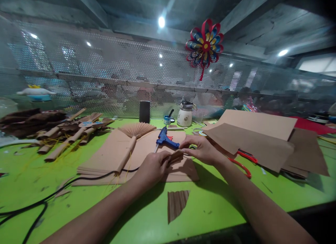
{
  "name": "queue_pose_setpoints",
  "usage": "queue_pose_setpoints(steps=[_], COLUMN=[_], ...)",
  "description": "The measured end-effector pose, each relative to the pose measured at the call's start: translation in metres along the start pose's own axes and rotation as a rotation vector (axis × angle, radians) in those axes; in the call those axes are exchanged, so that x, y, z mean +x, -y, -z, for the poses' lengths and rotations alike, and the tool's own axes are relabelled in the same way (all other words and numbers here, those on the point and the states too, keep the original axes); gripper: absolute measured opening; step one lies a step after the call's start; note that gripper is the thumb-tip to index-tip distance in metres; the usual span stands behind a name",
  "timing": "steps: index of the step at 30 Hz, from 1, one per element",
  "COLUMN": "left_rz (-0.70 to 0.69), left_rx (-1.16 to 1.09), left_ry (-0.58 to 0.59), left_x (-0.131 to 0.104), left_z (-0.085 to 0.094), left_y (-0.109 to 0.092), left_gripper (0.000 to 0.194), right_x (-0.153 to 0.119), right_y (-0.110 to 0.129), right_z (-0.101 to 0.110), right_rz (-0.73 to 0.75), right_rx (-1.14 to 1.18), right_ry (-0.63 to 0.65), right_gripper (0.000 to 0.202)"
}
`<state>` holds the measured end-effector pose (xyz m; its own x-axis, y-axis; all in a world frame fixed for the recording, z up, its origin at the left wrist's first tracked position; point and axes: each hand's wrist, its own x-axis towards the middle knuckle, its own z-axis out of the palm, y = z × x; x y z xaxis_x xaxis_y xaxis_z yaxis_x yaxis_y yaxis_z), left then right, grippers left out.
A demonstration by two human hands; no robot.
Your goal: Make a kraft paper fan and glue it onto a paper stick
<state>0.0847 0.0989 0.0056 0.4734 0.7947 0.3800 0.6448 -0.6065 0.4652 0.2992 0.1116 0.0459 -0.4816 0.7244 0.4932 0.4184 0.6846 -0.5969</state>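
Between my two hands is a small folded piece of brown paper (176, 156). My left hand (154, 167) pinches its left end, and the fingers of my right hand (201, 149) close on its upper right end. Just beyond them a blue glue gun (165, 139) lies on a stack of brown paper sheets (105, 160). A pleated paper fan with a rolled paper handle (128, 153) rests on the same stack, left of the glue gun. Nearer to me, a loose pleated paper scrap (178, 203) lies on the green table (210, 216).
Several rolled-handle paper pieces (76, 132) are heaped at left. A black cable (68, 184) crosses the left side. Red-handled scissors (244, 167) lie by large brown sheets (254, 142) at right. A white jar (184, 114) and a black box (144, 112) stand at the back.
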Motion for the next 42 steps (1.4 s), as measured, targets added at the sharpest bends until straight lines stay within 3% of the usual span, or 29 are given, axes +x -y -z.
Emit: queue_pose_setpoints(steps=[8, 13, 20, 26, 33, 42], left_rz=[0.019, -0.030, -0.045, -0.051, -0.014, -0.043], left_rx=[-0.038, -0.122, 0.040, 0.055, 0.020, 0.126], left_ry=[0.004, 0.019, -0.054, -0.039, -0.033, -0.010], left_x=[0.001, 0.001, 0.001, 0.001, 0.001, 0.003], left_z=[0.002, 0.006, 0.008, 0.006, 0.004, 0.010], left_y=[-0.003, -0.010, -0.012, -0.011, -0.009, -0.010], left_gripper=[0.029, 0.032, 0.028, 0.025, 0.036, 0.031], right_x=[0.001, 0.002, 0.001, 0.000, 0.000, -0.001], right_y=[0.000, 0.000, 0.005, -0.002, -0.003, -0.012], right_z=[0.002, -0.001, -0.008, -0.008, -0.006, -0.005], right_rz=[0.074, 0.093, 0.030, -0.006, -0.147, -0.243], right_rx=[-0.102, -0.041, -0.013, 0.011, 0.053, 0.120], right_ry=[-0.008, -0.015, -0.012, -0.061, -0.006, -0.001], right_gripper=[0.009, 0.015, 0.016, 0.015, 0.020, 0.029])
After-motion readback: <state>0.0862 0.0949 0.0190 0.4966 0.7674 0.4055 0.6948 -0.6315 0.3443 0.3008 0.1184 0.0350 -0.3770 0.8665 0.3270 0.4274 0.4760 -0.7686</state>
